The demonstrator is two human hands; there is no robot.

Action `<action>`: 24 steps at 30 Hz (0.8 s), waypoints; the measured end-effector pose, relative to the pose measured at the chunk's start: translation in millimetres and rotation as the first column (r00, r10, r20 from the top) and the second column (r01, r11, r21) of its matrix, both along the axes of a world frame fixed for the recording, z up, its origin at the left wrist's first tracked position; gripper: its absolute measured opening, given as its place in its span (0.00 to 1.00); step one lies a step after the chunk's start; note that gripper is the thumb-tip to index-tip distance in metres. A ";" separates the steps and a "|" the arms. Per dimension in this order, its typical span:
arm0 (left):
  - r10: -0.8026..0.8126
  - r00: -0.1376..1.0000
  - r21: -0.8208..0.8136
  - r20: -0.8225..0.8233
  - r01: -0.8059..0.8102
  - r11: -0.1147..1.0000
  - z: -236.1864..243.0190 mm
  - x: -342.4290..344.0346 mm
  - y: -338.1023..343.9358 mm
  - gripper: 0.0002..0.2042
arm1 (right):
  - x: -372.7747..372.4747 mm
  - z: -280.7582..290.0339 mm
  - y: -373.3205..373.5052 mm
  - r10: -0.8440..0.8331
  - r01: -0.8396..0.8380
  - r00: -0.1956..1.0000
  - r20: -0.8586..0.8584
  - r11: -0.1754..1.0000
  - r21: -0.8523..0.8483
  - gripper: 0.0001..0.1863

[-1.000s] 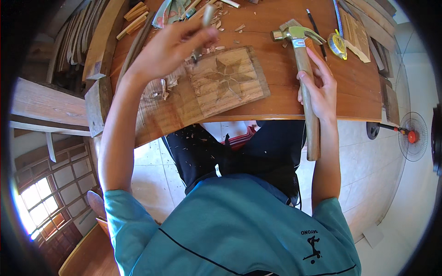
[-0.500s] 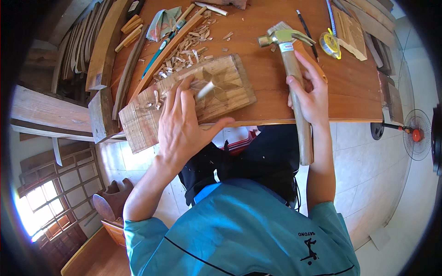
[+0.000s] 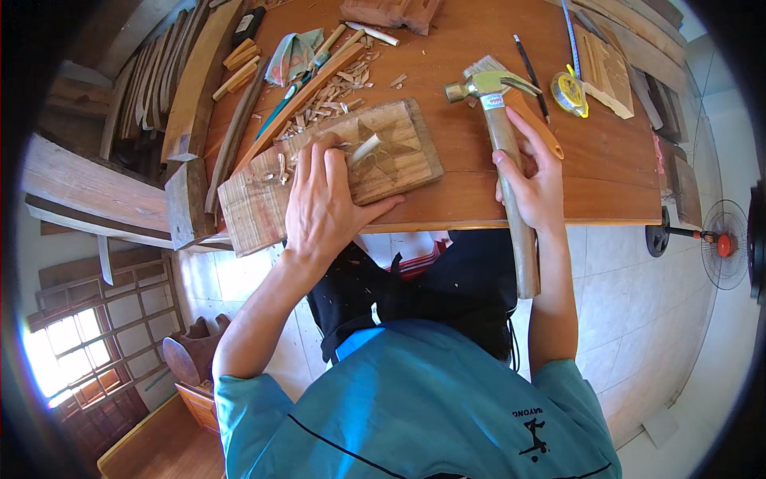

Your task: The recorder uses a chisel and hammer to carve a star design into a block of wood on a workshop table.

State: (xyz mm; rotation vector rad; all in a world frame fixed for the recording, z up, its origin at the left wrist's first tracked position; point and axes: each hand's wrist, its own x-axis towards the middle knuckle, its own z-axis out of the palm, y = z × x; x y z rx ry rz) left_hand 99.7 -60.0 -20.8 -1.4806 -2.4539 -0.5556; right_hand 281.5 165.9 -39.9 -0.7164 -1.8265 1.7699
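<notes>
Because the left hand [image 3: 319, 207] is seen from the back, it is hard to tell whether its fingers pinch the pale rod [image 3: 365, 149] that juts up beside them. Those fingers lie close together and slightly bent over a wooden board [image 3: 257, 199], while the thumb sticks out to the side along the near edge, a spread that probably helps keep the board steady. The right hand's [image 3: 533, 184] fingers are wrapped around the handle of a claw hammer [image 3: 500, 132], the index finger reaching up along the wood, perhaps for control of the head. That grip sits midway up, so the butt hangs past the edge of the surface [image 3: 455, 160] and the head points away from the body.

The board rests at a slant close to the person (its near-left corner pokes out over the edge), likely for easy reach, and a star-like pattern shows around the rod. Beyond it, wood shavings [image 3: 347, 81] are scattered beside a long wooden strip [image 3: 297, 100], with a crumpled cloth [image 3: 293, 57] farther left. On the right, a flat brush [image 3: 552, 144], a pencil [image 3: 528, 72] and a tape measure [image 3: 568, 93] lie near the hammer, apparently kept within reach but off the board.
</notes>
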 end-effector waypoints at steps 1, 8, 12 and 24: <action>0.014 1.000 -0.008 0.000 -0.014 1.000 0.3 0.3 1.2 0.39 | 0.7 -0.6 0.1 0.000 0.000 1.000 -0.004 1.000 0.001 0.33; 0.030 0.999 -0.009 -0.038 -0.030 1.000 -1.1 3.6 3.9 0.37 | 0.7 -0.1 1.3 0.014 -0.014 1.000 -0.022 1.000 -0.007 0.33; 0.048 0.998 0.012 0.046 -0.048 0.999 -0.9 2.0 5.6 0.38 | 1.5 0.4 2.0 0.021 -0.021 1.000 -0.017 1.000 -0.004 0.34; -0.034 0.931 0.072 0.363 0.008 0.997 41.1 -41.1 -12.1 0.14 | 3.4 -0.2 1.0 0.019 -0.019 1.000 -0.011 1.000 0.011 0.33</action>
